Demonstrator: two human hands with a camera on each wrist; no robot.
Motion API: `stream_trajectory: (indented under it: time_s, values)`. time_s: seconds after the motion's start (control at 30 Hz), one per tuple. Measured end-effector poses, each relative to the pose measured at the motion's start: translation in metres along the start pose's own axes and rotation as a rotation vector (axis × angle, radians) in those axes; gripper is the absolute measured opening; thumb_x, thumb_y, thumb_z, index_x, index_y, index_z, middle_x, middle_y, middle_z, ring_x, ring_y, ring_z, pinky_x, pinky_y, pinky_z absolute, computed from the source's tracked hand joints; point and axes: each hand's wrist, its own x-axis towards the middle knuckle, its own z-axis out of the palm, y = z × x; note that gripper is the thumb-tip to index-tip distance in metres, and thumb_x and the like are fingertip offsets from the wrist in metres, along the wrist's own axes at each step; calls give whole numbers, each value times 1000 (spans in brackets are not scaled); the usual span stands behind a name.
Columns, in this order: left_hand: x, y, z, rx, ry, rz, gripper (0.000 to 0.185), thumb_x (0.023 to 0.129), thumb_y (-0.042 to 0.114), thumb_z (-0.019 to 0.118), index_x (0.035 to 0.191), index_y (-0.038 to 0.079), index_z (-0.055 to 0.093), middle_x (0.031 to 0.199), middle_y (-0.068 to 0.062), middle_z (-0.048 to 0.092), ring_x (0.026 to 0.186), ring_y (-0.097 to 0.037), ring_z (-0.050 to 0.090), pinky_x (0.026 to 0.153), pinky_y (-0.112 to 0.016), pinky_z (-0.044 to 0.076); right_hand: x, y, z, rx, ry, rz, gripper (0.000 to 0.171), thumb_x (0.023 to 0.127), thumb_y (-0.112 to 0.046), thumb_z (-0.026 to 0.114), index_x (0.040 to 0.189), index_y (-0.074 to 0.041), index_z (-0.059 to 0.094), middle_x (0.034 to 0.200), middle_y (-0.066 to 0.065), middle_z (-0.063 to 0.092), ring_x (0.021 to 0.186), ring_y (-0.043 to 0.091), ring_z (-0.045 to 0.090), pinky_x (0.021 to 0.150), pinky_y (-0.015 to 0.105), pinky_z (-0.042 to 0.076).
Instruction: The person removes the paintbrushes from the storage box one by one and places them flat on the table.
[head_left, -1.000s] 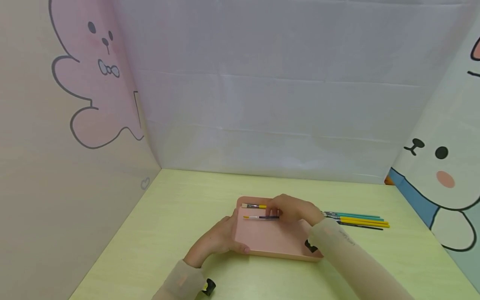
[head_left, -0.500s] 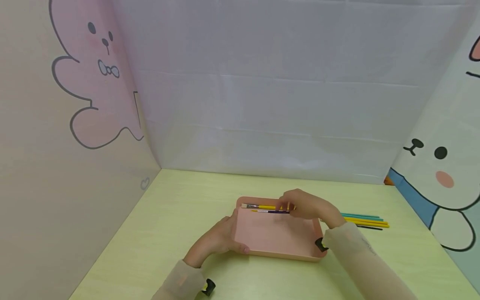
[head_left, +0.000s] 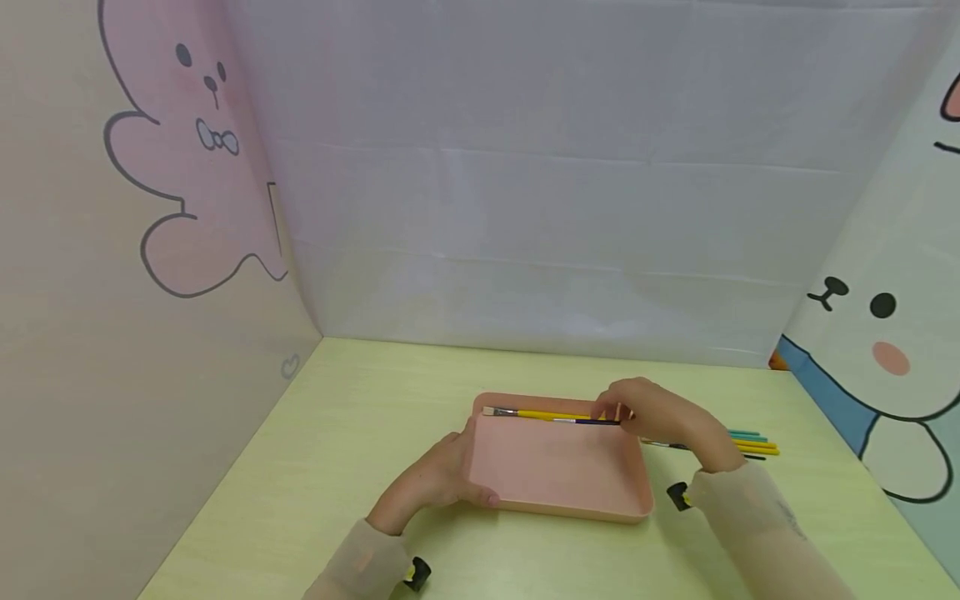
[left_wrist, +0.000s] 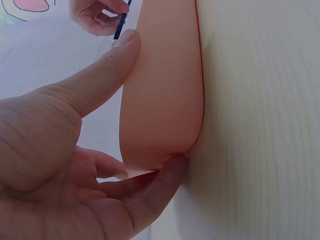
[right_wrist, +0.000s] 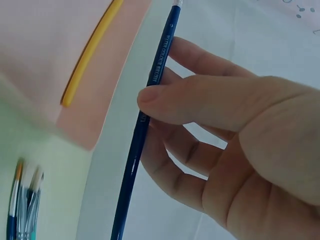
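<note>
My left hand [head_left: 442,475] grips the left side of a shallow pink tray [head_left: 562,471]. In the left wrist view its thumb lies against the tray wall [left_wrist: 165,90] and its fingers bend round a corner. Above the tray's far right part, my right hand [head_left: 663,412] pinches a dark blue watercolor paintbrush [head_left: 588,422], bristles pointing left. The right wrist view has thumb and fingers on the brush's handle [right_wrist: 132,160]. A yellow flat paintbrush [head_left: 543,414] lies inside the tray along its far wall; its handle end is hidden behind the right hand in the head view.
Several more paintbrushes [head_left: 757,447] with teal, yellow and dark handles lie on the pale wood table [head_left: 390,400] right of the tray, partly behind the right arm. White cloth [head_left: 465,208] hangs behind, with cartoon-printed panels at both sides.
The right hand has moved right and slightly away from me with the dark blue paintbrush, from over the tray's middle to its far right part. The left hand and tray have stayed put.
</note>
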Motion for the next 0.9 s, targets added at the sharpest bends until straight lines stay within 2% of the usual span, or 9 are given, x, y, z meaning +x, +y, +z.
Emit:
stream_trajectory:
  time_s: [0.2, 0.47, 0.57, 0.73, 0.9]
  values:
    - [-1, 1, 0, 4, 2, 6, 117, 71, 30, 102, 160, 7, 29, 117, -13, 61, 103, -26, 58, 93, -43, 47, -22, 8, -2, 5, 41, 27, 48, 88, 20, 65, 113, -19, 78, 110, -6, 71, 89, 10, 65, 74, 28, 56]
    - [-1, 0, 1, 33, 12, -3, 120, 71, 33, 102, 163, 12, 28, 124, -13, 62, 109, -26, 56, 97, -48, 47, -54, 25, -1, 0, 97, 68, 45, 87, 19, 69, 116, -15, 77, 104, -6, 70, 88, 13, 66, 72, 28, 55]
    - [-1, 0, 2, 51, 13, -21, 121, 71, 34, 101, 164, 12, 27, 126, -13, 60, 110, -26, 54, 99, -50, 47, -64, 32, 0, 11, 99, 91, 43, 87, 19, 70, 114, -13, 77, 100, -7, 69, 87, 14, 66, 72, 29, 56]
    - [-1, 0, 1, 52, 8, -4, 119, 72, 32, 101, 162, 8, 28, 124, -13, 60, 106, -24, 55, 96, -47, 48, -77, 40, 2, 10, 104, 130, 41, 87, 18, 71, 114, -12, 78, 102, -5, 70, 86, 12, 64, 73, 29, 57]
    - [-1, 0, 1, 53, 12, -20, 120, 71, 34, 101, 162, 8, 28, 122, -11, 59, 106, -24, 54, 96, -48, 48, -85, 45, 2, 18, 97, 175, 40, 88, 17, 71, 115, -12, 77, 103, -3, 69, 88, 12, 64, 73, 29, 56]
